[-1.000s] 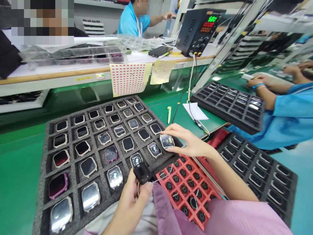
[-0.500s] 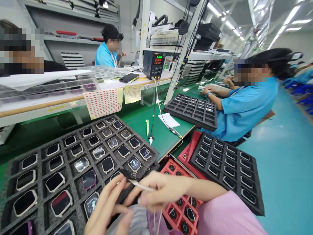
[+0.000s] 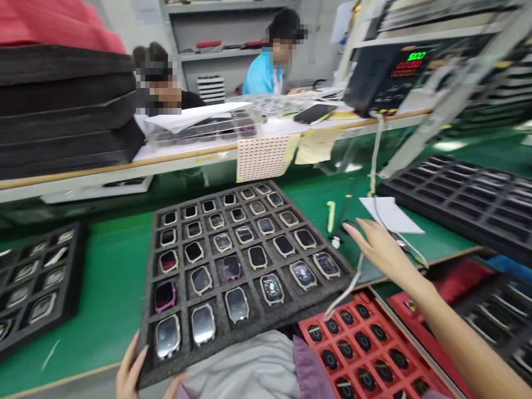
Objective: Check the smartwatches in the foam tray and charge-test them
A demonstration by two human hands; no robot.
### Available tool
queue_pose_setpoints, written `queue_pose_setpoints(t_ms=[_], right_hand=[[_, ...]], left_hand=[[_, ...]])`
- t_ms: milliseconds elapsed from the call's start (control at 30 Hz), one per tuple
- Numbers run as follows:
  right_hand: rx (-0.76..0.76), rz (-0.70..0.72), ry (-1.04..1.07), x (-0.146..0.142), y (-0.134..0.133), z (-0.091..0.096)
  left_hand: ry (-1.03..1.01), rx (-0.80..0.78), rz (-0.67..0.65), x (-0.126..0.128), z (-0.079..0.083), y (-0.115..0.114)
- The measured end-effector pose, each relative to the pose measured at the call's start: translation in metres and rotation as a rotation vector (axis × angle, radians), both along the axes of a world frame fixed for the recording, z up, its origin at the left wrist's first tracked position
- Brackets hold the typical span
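Observation:
At the lower left, my left hand (image 3: pixel 132 368) grips the near left corner of a dark grey foam tray (image 3: pixel 307 306). Framed watch screens, among them a purple-framed one (image 3: pixel 165 296), sit in rows in its compartments. The tray's front edge lies just above my lap. My right hand (image 3: pixel 380 246) is stretched out beyond the tray's right side, above the green bench. A small dark piece (image 3: pixel 348 224) shows at its fingertips, too blurred to name. From under this hand a white cable (image 3: pixel 353 282) hangs down to the tray's near right corner; it appears held by the fingers.
A red tray (image 3: pixel 305 327) of round black parts stands low at right. Another foam tray (image 3: pixel 78 277) lies at left. White paper (image 3: pixel 390 213) and a light green pen (image 3: pixel 331 216) are near my right hand. Above stands a power supply (image 3: pixel 386 77); co-workers sit behind the shelf.
The view has swung left. My right hand has moved from the tray's front edge out over the bench with the white cable. My left hand has gone to the tray's near left corner.

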State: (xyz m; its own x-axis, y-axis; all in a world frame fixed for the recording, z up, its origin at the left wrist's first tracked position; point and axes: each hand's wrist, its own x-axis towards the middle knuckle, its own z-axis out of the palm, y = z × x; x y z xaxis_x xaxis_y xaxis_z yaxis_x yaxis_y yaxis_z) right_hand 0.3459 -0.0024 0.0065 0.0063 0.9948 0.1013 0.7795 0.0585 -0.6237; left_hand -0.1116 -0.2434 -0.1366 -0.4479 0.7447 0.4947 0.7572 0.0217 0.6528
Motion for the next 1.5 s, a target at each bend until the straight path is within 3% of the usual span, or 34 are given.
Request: queue_pose_setpoints(t_ms=[33,133,233,367,433,500,533,600,667,733,833,933,1033,1133,1233,1367,1500], right_hand=[[0.083,-0.013,-0.030,-0.010,-0.011,-0.009],[0.152,0.134,-0.127,-0.039,-0.045,-0.034],[0.309,0.087,-0.257,-0.056,-0.057,-0.046],[0.282,0.182,-0.305,-0.063,-0.036,-0.039],[0.386,0.189,-0.350,-0.072,-0.026,-0.026],[0.531,0.215,-0.355,-0.091,-0.022,-0.007],[0.554,0.287,-0.319,-0.104,-0.023,0.002],[0.474,0.617,-0.164,-0.139,-0.025,0.019],[0.306,1.002,-0.084,-0.181,-0.027,0.028],[0.239,1.195,-0.154,-0.222,-0.028,0.028],[0.307,1.183,-0.380,-0.268,-0.031,0.016],[0.329,1.105,-0.461,-0.285,-0.034,0.003],[0.223,1.084,-0.275,-0.282,-0.033,-0.007],[0.015,1.053,-0.049,-0.275,-0.027,-0.008],[-0.169,1.083,0.094,-0.270,-0.022,0.004],[-0.296,1.110,0.329,-0.268,-0.014,0.029],[-0.526,1.027,0.580,-0.268,-0.001,0.039]], left_hand=[[-0.013,0.005,0.022,0.001,-0.006,-0.001],[0.014,0.012,0.088,0.001,-0.014,-0.003],[0.032,0.028,0.076,0.005,-0.007,0.006],[0.016,-0.048,0.029,0.011,0.024,0.035],[0.021,-0.127,-0.031,0.009,0.048,0.044],[-0.006,-0.320,-0.156,0.004,0.075,0.047],[-0.012,-0.400,-0.234,0.001,0.089,0.046],[0.060,-0.456,-0.291,-0.003,0.111,0.046],[0.171,-0.397,-0.207,-0.003,0.126,0.053],[0.273,-0.385,-0.136,0.003,0.133,0.067],[0.413,-0.526,-0.128,0.020,0.135,0.092],[0.417,-0.540,-0.025,0.031,0.133,0.105],[0.154,-0.378,-0.116,0.030,0.130,0.102],[-0.238,-0.248,-0.261,0.024,0.132,0.096],[-0.629,-0.122,-0.304,0.020,0.137,0.098],[-1.149,-0.023,-0.351,0.022,0.145,0.110],[-1.370,-0.029,-0.432,0.028,0.149,0.123]])
